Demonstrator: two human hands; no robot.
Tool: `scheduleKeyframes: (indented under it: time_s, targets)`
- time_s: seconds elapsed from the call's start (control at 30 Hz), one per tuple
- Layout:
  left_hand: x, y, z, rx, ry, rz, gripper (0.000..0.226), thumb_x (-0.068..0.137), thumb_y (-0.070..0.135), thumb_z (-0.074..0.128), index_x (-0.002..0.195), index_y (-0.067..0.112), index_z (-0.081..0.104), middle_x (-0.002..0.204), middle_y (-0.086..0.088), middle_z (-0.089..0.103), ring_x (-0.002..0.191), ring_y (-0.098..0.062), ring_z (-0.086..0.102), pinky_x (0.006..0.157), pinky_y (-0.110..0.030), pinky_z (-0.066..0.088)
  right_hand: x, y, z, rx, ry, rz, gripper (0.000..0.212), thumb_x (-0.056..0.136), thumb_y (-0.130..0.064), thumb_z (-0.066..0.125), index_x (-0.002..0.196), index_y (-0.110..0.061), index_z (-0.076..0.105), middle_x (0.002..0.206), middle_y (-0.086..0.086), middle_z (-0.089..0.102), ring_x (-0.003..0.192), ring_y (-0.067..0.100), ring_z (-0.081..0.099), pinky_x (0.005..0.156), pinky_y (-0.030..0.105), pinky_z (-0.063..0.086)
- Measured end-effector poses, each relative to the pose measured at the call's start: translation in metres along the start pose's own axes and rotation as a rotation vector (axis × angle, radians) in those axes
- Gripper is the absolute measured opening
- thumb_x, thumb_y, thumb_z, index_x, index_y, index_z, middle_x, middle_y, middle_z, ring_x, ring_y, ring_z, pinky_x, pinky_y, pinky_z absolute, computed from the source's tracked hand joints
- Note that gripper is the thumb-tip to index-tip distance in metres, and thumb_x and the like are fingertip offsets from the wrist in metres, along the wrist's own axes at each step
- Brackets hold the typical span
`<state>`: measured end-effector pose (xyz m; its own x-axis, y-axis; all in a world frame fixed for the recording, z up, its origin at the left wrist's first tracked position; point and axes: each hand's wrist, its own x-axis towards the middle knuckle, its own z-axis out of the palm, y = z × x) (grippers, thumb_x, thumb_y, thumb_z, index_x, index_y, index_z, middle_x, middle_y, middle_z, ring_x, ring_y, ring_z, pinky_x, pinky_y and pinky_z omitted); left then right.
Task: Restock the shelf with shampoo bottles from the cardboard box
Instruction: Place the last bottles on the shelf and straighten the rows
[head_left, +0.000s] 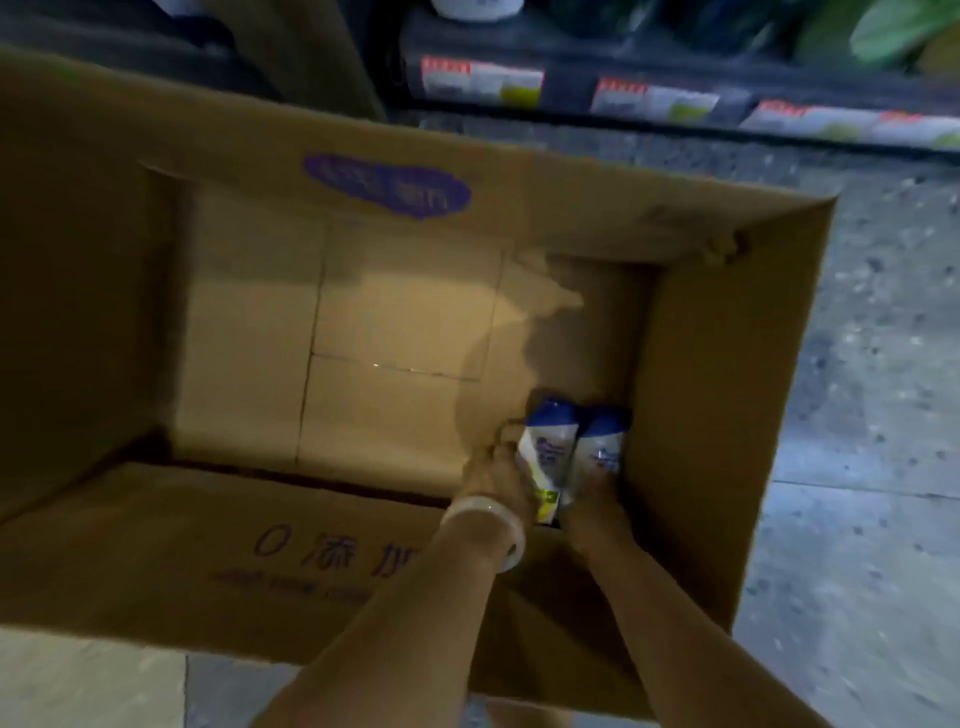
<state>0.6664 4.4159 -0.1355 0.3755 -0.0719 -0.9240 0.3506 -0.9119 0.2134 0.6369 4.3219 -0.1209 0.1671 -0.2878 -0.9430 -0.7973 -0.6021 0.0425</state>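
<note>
Pickup step: left hand (498, 462) grasping one shampoo bottle (548, 447), right hand (592, 499) apparently grasping its neighbour (600, 441); next, lift both toward the shelf (623, 88) at one o'clock.

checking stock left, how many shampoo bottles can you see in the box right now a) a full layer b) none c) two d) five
c: only two blue-capped bottles show, the left bottle in the left hand and the right bottle in the right hand, at the right end of the cardboard box; the rest of its floor is bare.
</note>
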Motion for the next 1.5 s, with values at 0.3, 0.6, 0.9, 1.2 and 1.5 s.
scheduleKeyframes:
  time_s: [0.3, 0.6, 0.9, 1.2, 1.5]
  targets:
    - [0.037, -0.011, 0.011, -0.154, 0.259, 0.061, 0.067, 0.065, 0.034, 0.078, 0.117, 0.007, 0.046, 0.113, -0.014, 0.054, 0.105, -0.032, 0.053, 0.083, -0.031, 0.04, 0.011, 0.005, 0.017, -0.034, 0.364, -0.105, 0.049, 0.089, -0.024, 0.053, 0.133, -0.007, 0.042, 0.129, 0.014, 0.054, 0.117, 0.028, 0.053, 0.092, 0.034, 0.045]
    - [0.068, -0.042, -0.047, -0.383, 0.479, -0.038, 0.055, 0.058, 0.029, 0.083, 0.095, 0.008, 0.049, 0.093, -0.01, 0.06, 0.087, -0.029, 0.06, 0.071, -0.032, 0.046, 0.057, -0.062, 0.004, 0.19, 0.37, -0.292, 0.07, 0.066, -0.028, 0.079, 0.124, -0.011, 0.044, 0.124, 0.012, 0.055, 0.112, 0.029, 0.054, 0.081, 0.025, 0.039]
    - [0.019, -0.05, -0.093, -0.867, 0.367, 0.039, 0.044, 0.066, 0.009, 0.08, 0.104, 0.005, 0.057, 0.076, -0.004, 0.064, 0.057, -0.007, 0.061, 0.043, -0.011, 0.046, 0.028, -0.049, -0.055, 0.626, -0.123, -0.345, 0.061, 0.056, -0.005, 0.084, 0.106, -0.024, 0.055, 0.106, 0.003, 0.067, 0.092, 0.017, 0.065, 0.075, 0.037, 0.055]
    - [-0.192, 0.016, -0.192, -0.933, 0.434, 0.338, 0.04, 0.063, 0.003, 0.081, 0.082, 0.026, 0.055, 0.065, 0.012, 0.07, 0.057, 0.0, 0.064, 0.055, -0.019, 0.053, -0.195, -0.057, -0.154, 0.79, -0.227, -0.753, 0.041, 0.059, -0.001, 0.076, 0.095, -0.016, 0.062, 0.074, -0.002, 0.071, 0.066, 0.012, 0.067, 0.055, 0.021, 0.052]
    - [-0.426, 0.137, -0.285, -0.902, 0.488, 0.681, 0.042, 0.063, 0.005, 0.082, 0.091, 0.022, 0.057, 0.08, 0.003, 0.071, 0.068, -0.006, 0.068, 0.059, -0.022, 0.052, -0.432, -0.042, -0.278, 0.886, 0.007, -0.9, 0.064, 0.047, -0.003, 0.08, 0.107, -0.007, 0.058, 0.076, 0.0, 0.075, 0.066, 0.01, 0.07, 0.055, 0.023, 0.053]
